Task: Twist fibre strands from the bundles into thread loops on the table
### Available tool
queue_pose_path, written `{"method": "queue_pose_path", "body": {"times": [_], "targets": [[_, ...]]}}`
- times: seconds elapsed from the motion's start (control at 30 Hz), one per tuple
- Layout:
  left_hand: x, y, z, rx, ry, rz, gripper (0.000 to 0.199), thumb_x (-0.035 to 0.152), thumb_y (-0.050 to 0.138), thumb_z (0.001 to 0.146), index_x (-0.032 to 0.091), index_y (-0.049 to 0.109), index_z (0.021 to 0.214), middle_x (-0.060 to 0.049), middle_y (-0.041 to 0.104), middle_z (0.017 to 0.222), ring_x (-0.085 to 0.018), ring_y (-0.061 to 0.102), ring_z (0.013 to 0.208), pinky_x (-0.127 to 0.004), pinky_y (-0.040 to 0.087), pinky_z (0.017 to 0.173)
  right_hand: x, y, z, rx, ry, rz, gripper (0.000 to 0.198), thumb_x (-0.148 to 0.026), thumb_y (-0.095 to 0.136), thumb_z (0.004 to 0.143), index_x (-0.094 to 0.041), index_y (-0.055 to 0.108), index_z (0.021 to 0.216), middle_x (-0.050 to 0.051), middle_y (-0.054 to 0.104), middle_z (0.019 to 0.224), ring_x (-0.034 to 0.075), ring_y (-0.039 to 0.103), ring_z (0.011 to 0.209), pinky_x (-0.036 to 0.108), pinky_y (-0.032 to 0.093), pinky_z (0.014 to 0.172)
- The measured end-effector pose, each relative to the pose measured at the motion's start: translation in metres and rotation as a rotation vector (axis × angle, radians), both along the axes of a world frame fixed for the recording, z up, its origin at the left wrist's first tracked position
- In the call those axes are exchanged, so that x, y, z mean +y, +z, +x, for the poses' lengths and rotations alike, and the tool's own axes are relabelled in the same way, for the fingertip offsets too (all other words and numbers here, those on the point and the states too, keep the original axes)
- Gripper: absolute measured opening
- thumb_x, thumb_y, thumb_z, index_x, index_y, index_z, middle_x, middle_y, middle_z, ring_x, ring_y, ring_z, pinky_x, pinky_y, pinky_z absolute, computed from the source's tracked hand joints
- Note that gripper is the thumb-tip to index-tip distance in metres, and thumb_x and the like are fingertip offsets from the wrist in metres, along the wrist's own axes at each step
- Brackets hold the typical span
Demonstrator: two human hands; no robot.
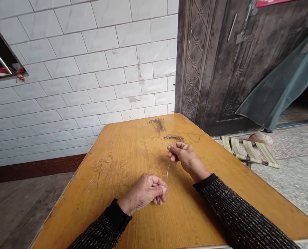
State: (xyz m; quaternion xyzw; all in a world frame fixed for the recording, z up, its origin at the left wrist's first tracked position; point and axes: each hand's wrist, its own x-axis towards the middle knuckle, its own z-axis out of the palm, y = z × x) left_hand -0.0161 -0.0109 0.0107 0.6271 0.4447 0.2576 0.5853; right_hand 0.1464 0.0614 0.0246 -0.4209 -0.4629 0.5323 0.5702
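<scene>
A thin silvery wire (pixel 168 171) runs between my two hands above the wooden table. My left hand (pixel 148 191) pinches its lower end between thumb and fingers. Higher up and to the right, my right hand (pixel 183 156) has its fingers closed on the wire's upper part. Just beyond the right hand lies a bundle of short dark wires (pixel 173 138). Another bundle of wires (pixel 157 125) rests farther back. On the table's left side are several wires twisted into loops (pixel 99 167), their straight tails pointing toward me.
The yellow-brown table (pixel 128 141) reaches toward a white tiled wall (pixel 99 58). A bent wire (pixel 195 136) lies near its right edge. Right of the table stand a low strap-seated stool (pixel 250 150) and a dark carved door (pixel 229 69) with a greenish sheer curtain (pixel 281 79).
</scene>
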Motion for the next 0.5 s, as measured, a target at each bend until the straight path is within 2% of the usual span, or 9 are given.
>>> {"method": "queue_pose_path", "body": {"times": [0.33,0.5], "targets": [[-0.0014,0.0039,-0.0003,-0.042,0.009,-0.118,0.024,0.031,0.063,0.065,0.010,0.056,0.075,-0.002,0.060,0.057,-0.006,0.049,0.042,-0.019,0.036,0.043,0.0031,-0.0026,0.0002,-0.008,-0.003,-0.004,0.016,-0.024,0.061,0.061,-0.015,0.051,0.053,-0.003,0.053,0.039,0.004,0.044,0.029,0.015,0.031,0.031],[0.0009,-0.0023,-0.0022,-0.011,0.012,-0.114,0.024,0.030,0.061,0.066,0.010,0.055,0.078,-0.002,0.061,0.057,-0.006,0.050,0.041,-0.019,0.037,0.043,0.0028,-0.0025,-0.0005,-0.008,0.003,-0.012,0.015,-0.024,0.061,0.061,-0.015,0.050,0.053,-0.003,0.054,0.039,0.005,0.045,0.029,0.015,0.032,0.031]]}}
